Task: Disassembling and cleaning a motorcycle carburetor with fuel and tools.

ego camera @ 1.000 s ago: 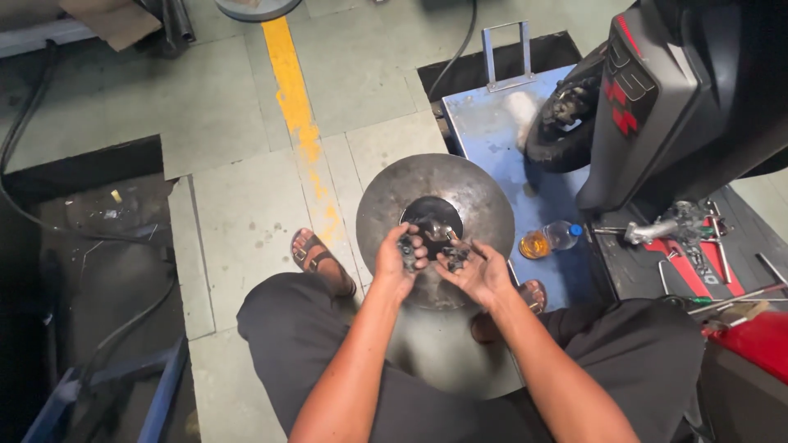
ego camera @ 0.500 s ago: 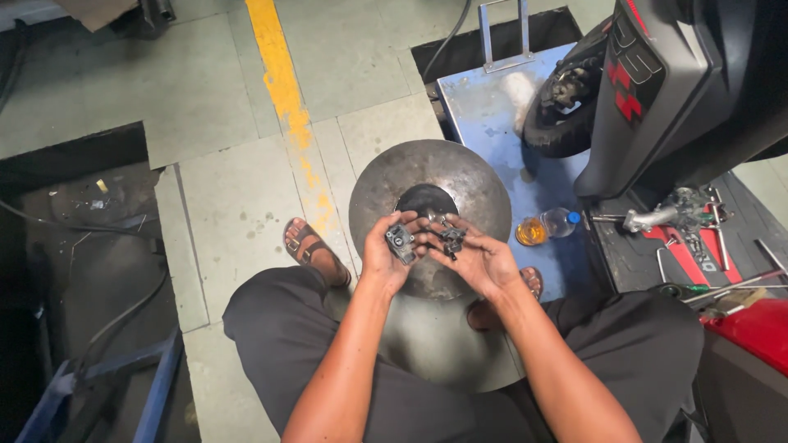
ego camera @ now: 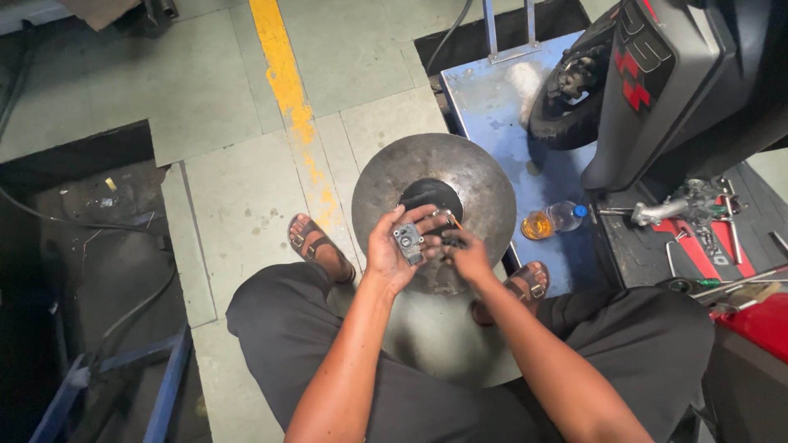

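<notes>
I count two hands in the middle of the frame, my left hand (ego camera: pixel 392 254) and my right hand (ego camera: pixel 466 256), with one small grey metal part (ego camera: pixel 408 242) between them. Below them I see one round metal pan (ego camera: pixel 476 176). I count two sandals, one sandal (ego camera: pixel 312 242) left of centre and another sandal (ego camera: pixel 529 283) right of centre. One plastic bottle (ego camera: pixel 552 221) lies at the right, one scooter wheel (ego camera: pixel 566 90) at the upper right, and one yellow floor stripe (ego camera: pixel 283 74) at the top

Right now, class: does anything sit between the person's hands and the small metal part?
Nothing visible does. The left hand already holds the small metal part, and the right hand touches it from the side.
</notes>
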